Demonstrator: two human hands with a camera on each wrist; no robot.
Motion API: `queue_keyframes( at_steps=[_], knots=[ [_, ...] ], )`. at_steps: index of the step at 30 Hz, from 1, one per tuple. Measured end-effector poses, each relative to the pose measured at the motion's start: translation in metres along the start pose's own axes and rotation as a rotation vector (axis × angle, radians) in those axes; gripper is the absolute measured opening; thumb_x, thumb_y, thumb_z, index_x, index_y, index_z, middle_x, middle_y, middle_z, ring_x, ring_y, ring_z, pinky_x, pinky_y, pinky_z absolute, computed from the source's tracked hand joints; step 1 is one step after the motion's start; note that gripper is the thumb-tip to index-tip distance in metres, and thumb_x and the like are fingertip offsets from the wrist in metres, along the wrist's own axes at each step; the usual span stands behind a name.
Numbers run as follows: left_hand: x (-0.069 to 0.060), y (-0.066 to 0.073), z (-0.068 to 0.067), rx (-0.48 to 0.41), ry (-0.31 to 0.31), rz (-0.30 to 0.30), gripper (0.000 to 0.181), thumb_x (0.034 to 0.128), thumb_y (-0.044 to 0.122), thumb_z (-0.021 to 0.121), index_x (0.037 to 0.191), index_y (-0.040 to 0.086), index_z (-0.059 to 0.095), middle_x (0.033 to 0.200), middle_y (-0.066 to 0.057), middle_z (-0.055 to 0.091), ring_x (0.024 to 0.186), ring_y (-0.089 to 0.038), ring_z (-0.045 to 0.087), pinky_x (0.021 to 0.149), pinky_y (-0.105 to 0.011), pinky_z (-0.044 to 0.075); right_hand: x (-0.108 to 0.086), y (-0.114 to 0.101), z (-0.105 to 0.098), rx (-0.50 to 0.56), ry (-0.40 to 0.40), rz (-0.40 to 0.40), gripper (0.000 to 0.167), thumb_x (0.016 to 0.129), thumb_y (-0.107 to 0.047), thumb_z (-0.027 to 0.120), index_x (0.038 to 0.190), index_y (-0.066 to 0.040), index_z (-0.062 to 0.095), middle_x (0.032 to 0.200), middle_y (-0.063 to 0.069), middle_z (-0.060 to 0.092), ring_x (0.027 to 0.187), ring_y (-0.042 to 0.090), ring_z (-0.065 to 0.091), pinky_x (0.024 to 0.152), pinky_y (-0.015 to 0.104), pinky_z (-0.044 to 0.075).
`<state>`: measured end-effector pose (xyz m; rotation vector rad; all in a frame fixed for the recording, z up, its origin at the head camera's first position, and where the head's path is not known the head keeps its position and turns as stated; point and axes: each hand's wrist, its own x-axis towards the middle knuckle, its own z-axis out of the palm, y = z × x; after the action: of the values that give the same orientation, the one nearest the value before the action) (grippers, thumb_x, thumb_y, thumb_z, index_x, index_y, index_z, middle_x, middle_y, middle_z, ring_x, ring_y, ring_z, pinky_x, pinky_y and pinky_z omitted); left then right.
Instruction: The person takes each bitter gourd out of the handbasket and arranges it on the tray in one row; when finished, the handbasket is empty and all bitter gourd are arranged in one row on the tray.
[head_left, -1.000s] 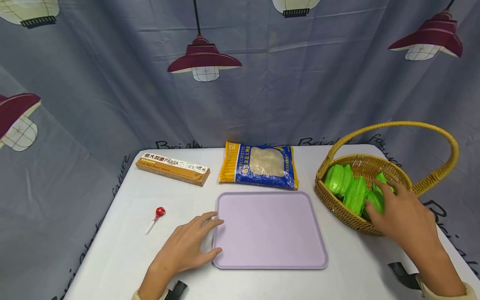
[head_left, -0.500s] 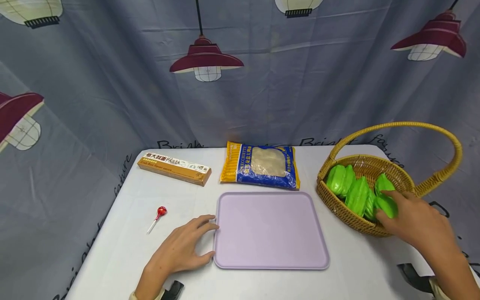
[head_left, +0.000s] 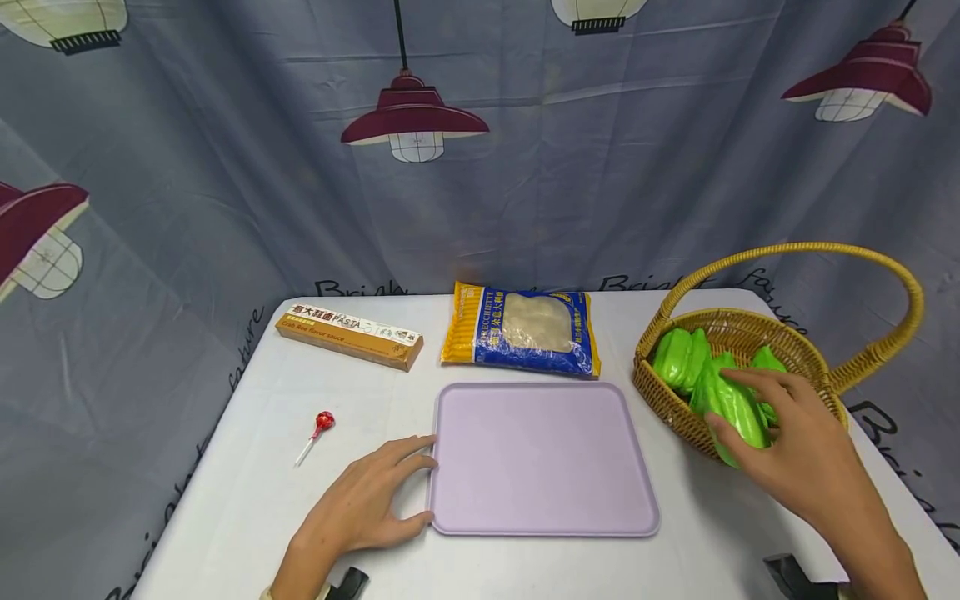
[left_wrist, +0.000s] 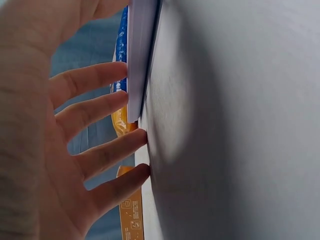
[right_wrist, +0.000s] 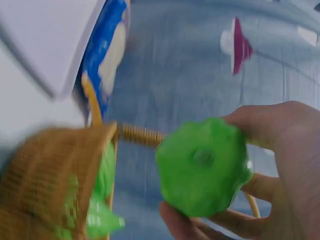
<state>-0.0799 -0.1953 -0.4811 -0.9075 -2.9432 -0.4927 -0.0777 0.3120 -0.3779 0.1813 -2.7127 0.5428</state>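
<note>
My right hand (head_left: 806, 442) grips a green ribbed gourd (head_left: 738, 412) above the near rim of a wicker basket (head_left: 675, 425). In the right wrist view, thumb and fingers lie round the gourd (right_wrist: 202, 172), its blunt end facing the camera. Several more green gourds (head_left: 681, 360) lie inside the basket, partly covered by my hand and the held one. At the left side of a pale purple tray (head_left: 543, 458), my left hand (head_left: 367, 496) rests with spread fingers, some fingertips touching the tray's edge (left_wrist: 139, 60). Its lower fingertips meet the white tabletop in the left wrist view.
Behind the tray lies a blue and yellow pasta bag (head_left: 521, 332). A brown pasta box (head_left: 348, 337) is at the back left, and a red lollipop (head_left: 322, 423) lies left of the tray. The basket's tall handle (head_left: 810, 247) arches over it.
My right hand has taken hold of a gourd in the basket, lifted it and brought it left over the near rim. My left hand shifted only slightly at the tray's edge.
</note>
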Motion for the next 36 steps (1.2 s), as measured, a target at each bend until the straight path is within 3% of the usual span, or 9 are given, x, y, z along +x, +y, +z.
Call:
queue_keyframes(
  at_steps=[3, 8, 14, 17, 23, 30, 36],
  knots=[
    [0.000, 0.001, 0.001, -0.002, -0.003, -0.001, 0.054, 0.0860, 0.058, 0.082, 0.131, 0.031, 0.070, 0.164, 0.010, 0.051, 0.147, -0.020, 0.053, 0.115, -0.044, 0.052, 0.002, -0.016, 0.011, 0.048, 0.009, -0.078, 0.063, 0.082, -0.023, 0.093, 0.138, -0.008, 0.068, 0.137, 0.025, 0.060, 0.117, 0.048, 0.059, 0.069, 0.053, 0.053],
    [-0.001, 0.001, 0.003, -0.005, 0.002, -0.001, 0.054, 0.0853, 0.058, 0.083, 0.130, 0.030, 0.070, 0.163, 0.009, 0.051, 0.147, -0.023, 0.054, 0.115, -0.045, 0.053, 0.004, -0.042, 0.033, 0.124, -0.048, -0.146, 0.059, 0.084, -0.022, 0.092, 0.138, -0.016, 0.070, 0.140, 0.018, 0.062, 0.115, 0.042, 0.064, 0.077, 0.058, 0.057],
    [-0.001, 0.002, 0.004, -0.017, 0.002, 0.003, 0.054, 0.0856, 0.057, 0.083, 0.130, 0.029, 0.070, 0.164, 0.009, 0.051, 0.148, -0.023, 0.053, 0.115, -0.045, 0.053, 0.010, -0.062, 0.062, 0.197, -0.082, -0.238, 0.050, 0.088, -0.022, 0.090, 0.135, -0.021, 0.072, 0.142, 0.014, 0.061, 0.107, 0.033, 0.069, 0.071, 0.043, 0.061],
    [-0.002, 0.002, 0.004, -0.015, 0.003, 0.005, 0.055, 0.0855, 0.057, 0.083, 0.131, 0.029, 0.070, 0.164, 0.009, 0.051, 0.148, -0.023, 0.053, 0.114, -0.044, 0.053, 0.013, -0.070, 0.077, 0.234, -0.100, -0.269, 0.048, 0.088, -0.024, 0.090, 0.133, -0.021, 0.074, 0.143, 0.014, 0.062, 0.112, 0.033, 0.069, 0.074, 0.043, 0.063],
    [-0.002, 0.002, 0.003, -0.015, 0.009, 0.003, 0.055, 0.0853, 0.058, 0.083, 0.131, 0.030, 0.070, 0.164, 0.010, 0.051, 0.148, -0.022, 0.053, 0.114, -0.044, 0.053, 0.017, -0.086, 0.102, 0.282, -0.156, -0.287, 0.048, 0.089, -0.027, 0.089, 0.134, -0.021, 0.074, 0.142, 0.008, 0.065, 0.122, 0.032, 0.067, 0.084, 0.047, 0.061],
    [-0.003, 0.003, 0.002, -0.023, 0.006, -0.009, 0.056, 0.0852, 0.058, 0.084, 0.131, 0.029, 0.070, 0.164, 0.010, 0.051, 0.149, -0.022, 0.052, 0.114, -0.044, 0.053, 0.022, -0.099, 0.126, 0.352, -0.225, -0.335, 0.046, 0.090, -0.027, 0.088, 0.134, -0.027, 0.074, 0.139, 0.006, 0.065, 0.117, 0.024, 0.066, 0.087, 0.046, 0.059],
    [-0.004, 0.003, 0.001, -0.019, 0.009, -0.014, 0.056, 0.0857, 0.058, 0.083, 0.132, 0.029, 0.070, 0.164, 0.010, 0.050, 0.149, -0.022, 0.052, 0.115, -0.044, 0.052, 0.027, -0.114, 0.141, 0.384, -0.261, -0.336, 0.046, 0.091, -0.027, 0.087, 0.134, -0.026, 0.073, 0.139, 0.008, 0.065, 0.115, 0.025, 0.067, 0.090, 0.048, 0.059]
  ],
)
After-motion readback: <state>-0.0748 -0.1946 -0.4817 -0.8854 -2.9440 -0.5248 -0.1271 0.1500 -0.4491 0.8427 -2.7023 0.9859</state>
